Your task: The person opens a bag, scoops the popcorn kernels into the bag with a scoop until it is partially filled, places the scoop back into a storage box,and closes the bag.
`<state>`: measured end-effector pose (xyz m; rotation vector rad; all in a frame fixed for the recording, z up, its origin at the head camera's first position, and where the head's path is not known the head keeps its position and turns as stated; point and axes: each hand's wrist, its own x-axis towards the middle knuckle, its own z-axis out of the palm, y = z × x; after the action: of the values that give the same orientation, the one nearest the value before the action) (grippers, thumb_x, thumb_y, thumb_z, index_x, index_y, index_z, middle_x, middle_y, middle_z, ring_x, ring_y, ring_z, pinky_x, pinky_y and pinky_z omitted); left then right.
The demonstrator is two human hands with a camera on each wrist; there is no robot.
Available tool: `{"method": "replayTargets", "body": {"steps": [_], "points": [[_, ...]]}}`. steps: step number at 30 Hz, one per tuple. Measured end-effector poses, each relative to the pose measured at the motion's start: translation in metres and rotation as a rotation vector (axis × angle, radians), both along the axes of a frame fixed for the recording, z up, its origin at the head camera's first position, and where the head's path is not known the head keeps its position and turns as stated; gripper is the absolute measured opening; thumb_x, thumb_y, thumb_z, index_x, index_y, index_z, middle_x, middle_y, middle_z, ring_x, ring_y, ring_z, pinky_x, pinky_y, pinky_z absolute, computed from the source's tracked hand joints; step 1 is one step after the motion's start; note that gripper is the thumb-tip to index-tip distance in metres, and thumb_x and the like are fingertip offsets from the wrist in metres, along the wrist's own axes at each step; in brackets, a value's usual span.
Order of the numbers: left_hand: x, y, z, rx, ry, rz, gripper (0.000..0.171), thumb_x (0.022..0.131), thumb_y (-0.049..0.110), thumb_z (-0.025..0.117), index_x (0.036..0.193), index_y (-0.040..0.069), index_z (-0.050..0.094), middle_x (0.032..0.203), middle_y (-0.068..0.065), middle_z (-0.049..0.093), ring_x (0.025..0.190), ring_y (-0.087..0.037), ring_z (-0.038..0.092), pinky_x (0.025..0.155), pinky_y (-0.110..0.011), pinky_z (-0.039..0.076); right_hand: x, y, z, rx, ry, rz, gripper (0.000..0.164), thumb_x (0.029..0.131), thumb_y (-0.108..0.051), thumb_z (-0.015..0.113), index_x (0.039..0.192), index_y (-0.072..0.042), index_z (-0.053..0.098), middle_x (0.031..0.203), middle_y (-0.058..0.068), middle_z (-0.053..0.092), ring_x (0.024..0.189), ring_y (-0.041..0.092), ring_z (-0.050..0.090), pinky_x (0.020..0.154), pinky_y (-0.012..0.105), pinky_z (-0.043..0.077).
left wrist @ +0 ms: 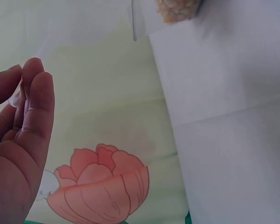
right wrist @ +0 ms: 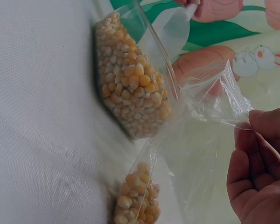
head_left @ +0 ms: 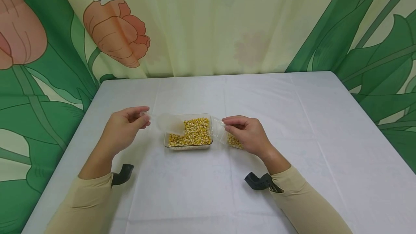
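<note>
My left hand [head_left: 121, 130] pinches the handle of a translucent plastic scoop [head_left: 169, 123], whose bowl reaches over the left part of a clear rectangular container [head_left: 190, 147]. Yellow corn kernels [head_left: 199, 130] fill much of that container. On its right side, my right hand [head_left: 247, 135] pinches the upper edge of a clear zip bag [right wrist: 196, 140] between thumb and fingers. The bag's mouth stands beside the container's rim, and some corn kernels [right wrist: 137, 198] lie in its bottom. In the left wrist view the scoop is mostly hidden behind the fingers.
A white cloth [head_left: 191, 190] with fold creases covers the table. Behind it hangs a curtain [head_left: 208, 24] printed with flowers and leaves. Black wrist mounts [head_left: 123, 174] stick out from both beige sleeves [head_left: 305, 201].
</note>
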<state>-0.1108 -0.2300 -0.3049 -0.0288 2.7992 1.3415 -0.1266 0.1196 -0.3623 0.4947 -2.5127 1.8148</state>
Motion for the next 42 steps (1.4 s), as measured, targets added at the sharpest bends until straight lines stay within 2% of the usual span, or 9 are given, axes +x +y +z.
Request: {"method": "replayTargets", "body": {"steps": [9,20,35,42], "points": [[-0.003,0.007,-0.005,-0.03,-0.018,-0.009,0.037,0.103,0.022,0.058,0.136,0.005,0.06,0.105,-0.011,0.069,0.095,-0.024,0.066,0.077,-0.022,0.054,0.0,0.0,0.0,0.0,-0.007,-0.001,0.017,0.091,0.0,0.072,0.107,0.003,0.075,0.114,0.013,0.071,0.103,0.024,0.068,0.082,0.022,0.055],[-0.006,0.008,-0.013,0.015,-0.067,-0.003,0.038,0.103,0.023,0.059,0.136,0.004,0.059,0.108,-0.013,0.069,0.101,-0.031,0.068,0.092,-0.042,0.055,0.0,0.0,-0.002,0.025,0.003,-0.003,0.017,0.091,-0.001,0.072,0.107,0.001,0.076,0.114,0.012,0.071,0.104,0.024,0.068,0.082,0.022,0.055],[-0.006,0.01,-0.023,0.064,-0.132,-0.003,0.041,0.103,0.021,0.059,0.137,-0.001,0.056,0.114,-0.019,0.067,0.102,-0.03,0.069,0.094,-0.04,0.054,0.0,0.0,-0.002,0.012,-0.005,0.005,0.016,0.091,-0.001,0.071,0.107,0.002,0.075,0.114,0.013,0.071,0.104,0.025,0.067,0.082,0.021,0.055],[-0.007,0.009,-0.028,0.05,-0.161,0.005,0.04,0.104,0.022,0.058,0.137,-0.001,0.057,0.114,-0.018,0.068,0.101,-0.028,0.069,0.095,-0.042,0.053,0.0,0.0,-0.002,0.015,-0.003,0.005,0.016,0.091,-0.001,0.071,0.107,0.002,0.075,0.114,0.013,0.071,0.105,0.025,0.067,0.083,0.021,0.055]]}}
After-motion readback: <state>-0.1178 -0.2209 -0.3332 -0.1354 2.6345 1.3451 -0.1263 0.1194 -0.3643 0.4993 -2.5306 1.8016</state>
